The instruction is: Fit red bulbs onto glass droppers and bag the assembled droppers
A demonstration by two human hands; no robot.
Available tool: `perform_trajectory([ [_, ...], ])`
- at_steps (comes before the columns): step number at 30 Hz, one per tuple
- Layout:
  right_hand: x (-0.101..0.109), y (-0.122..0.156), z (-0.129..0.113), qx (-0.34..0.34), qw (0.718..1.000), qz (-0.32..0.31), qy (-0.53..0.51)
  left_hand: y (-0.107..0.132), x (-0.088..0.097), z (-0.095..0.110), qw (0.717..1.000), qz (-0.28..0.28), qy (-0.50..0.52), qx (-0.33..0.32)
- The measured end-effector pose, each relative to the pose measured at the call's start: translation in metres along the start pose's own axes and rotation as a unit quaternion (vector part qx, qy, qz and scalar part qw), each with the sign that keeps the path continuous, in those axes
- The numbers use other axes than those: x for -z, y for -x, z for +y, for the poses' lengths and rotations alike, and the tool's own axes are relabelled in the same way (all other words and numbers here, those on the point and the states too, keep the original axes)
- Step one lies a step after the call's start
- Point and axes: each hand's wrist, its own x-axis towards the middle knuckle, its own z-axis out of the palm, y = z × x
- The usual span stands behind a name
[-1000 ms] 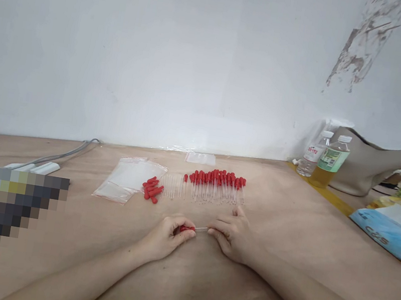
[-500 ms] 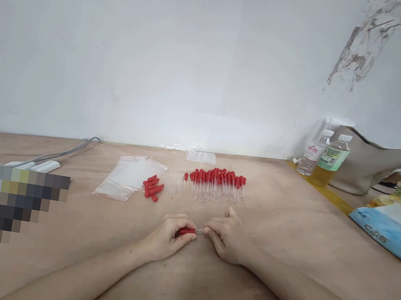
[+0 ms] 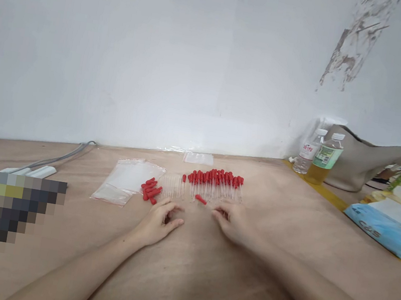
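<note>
My right hand (image 3: 232,221) is closed, thumb against fingers, on the glass end of a dropper whose red rubber bulb (image 3: 201,199) points left. The clear tube between bulb and fingertips is barely visible. To its left, my left hand (image 3: 159,222) is empty, with thumb and fingers curved apart above the table. Beyond both hands lies a dense row of red-bulbed glass droppers (image 3: 216,180). A single dropper (image 3: 184,180) lies just left of that row. Further left are bare glass tubes (image 3: 171,185) side by side and a small pile of loose red bulbs (image 3: 150,191).
Clear plastic bags (image 3: 125,178) lie left of the bulbs, and another small bag (image 3: 199,158) lies by the wall. At right stand two bottles (image 3: 324,159), a grey bag (image 3: 354,161) and a blue tissue pack (image 3: 382,227). Grey cables (image 3: 66,156) run along the left.
My left hand has let go of the red bulb and moved back left. My right hand has carried the dropper away from it, up toward the row.
</note>
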Motion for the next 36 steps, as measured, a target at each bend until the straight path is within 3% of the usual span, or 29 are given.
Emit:
perform_trajectory([
  [3,0.002,-0.022,0.006,-0.112,0.991,-0.037,-0.07,-0.001,-0.002,0.001,0.999,-0.027,-0.012,-0.014],
  [6,-0.002,-0.049,0.001,-0.164,0.98,-0.051,-0.101,-0.002,-0.003,0.004,0.999,-0.028,-0.014,-0.023],
  [14,-0.058,-0.109,-0.029,-0.244,0.967,0.006,0.073,-0.002,-0.003,0.0,0.999,-0.02,-0.012,-0.03],
  [18,-0.075,-0.12,-0.028,-0.257,0.961,0.006,0.097,-0.002,-0.003,0.0,0.999,-0.029,-0.019,-0.027],
  [23,-0.074,-0.118,-0.028,-0.248,0.962,0.011,0.117,-0.001,-0.005,0.003,0.999,-0.028,-0.024,-0.031],
  [27,-0.073,-0.113,-0.034,-0.221,0.967,0.012,0.124,-0.003,0.003,-0.003,0.995,0.026,-0.087,-0.034],
  [31,-0.078,-0.114,-0.04,-0.203,0.971,-0.015,0.123,-0.006,0.027,-0.023,0.947,0.16,-0.279,0.007],
  [33,-0.08,-0.117,-0.043,-0.213,0.969,-0.027,0.122,-0.006,0.038,-0.033,0.917,0.18,-0.354,0.033],
  [36,-0.082,-0.123,-0.045,-0.227,0.966,-0.036,0.12,-0.005,0.045,-0.042,0.898,0.17,-0.403,0.05],
])
